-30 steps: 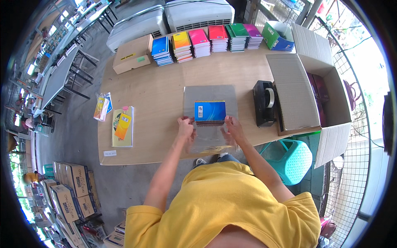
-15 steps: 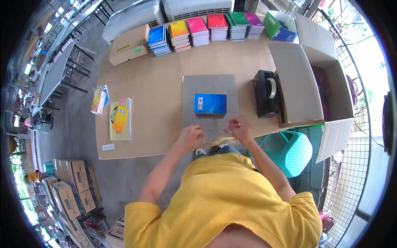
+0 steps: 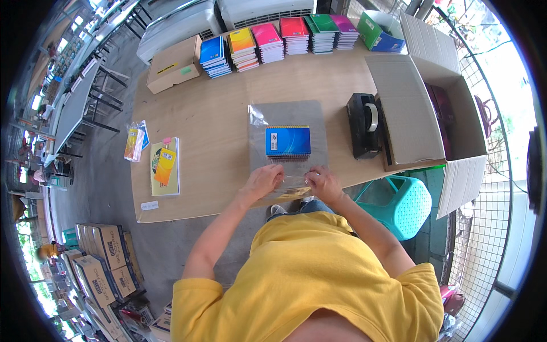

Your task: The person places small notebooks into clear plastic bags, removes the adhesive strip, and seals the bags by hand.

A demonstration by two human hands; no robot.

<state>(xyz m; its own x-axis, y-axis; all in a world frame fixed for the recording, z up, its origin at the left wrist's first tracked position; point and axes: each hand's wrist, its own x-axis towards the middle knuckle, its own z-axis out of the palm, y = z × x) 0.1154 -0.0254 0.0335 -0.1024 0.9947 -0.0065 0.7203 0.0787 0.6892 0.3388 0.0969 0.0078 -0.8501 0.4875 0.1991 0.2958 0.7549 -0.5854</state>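
Note:
A small stack of spiral notebooks with a blue cover [image 3: 288,141] lies on a grey rectangular sheet [image 3: 312,113] at the table's front. Clear, shiny plastic film [image 3: 294,183] stretches between my hands over the near table edge; where it ends under or around the stack I cannot tell. My left hand [image 3: 266,179] is closed, its fingertips pinching the film's left side. On the other side, my right hand [image 3: 323,183] pinches the film between thumb and fingers. Both hands are just nearer to me than the notebooks.
A black tape dispenser [image 3: 363,125] stands right of the sheet, beside an open cardboard box [image 3: 407,111]. Coloured notebook stacks [image 3: 293,37] line the far edge near a closed carton [image 3: 174,65]. Booklets [image 3: 165,166] lie left. A teal stool [image 3: 404,208] stands below the table's right side.
My right hand has shifted left and slightly nearer to me, and my left hand a little away from me. A bright glare now shows at the grey sheet's far left corner.

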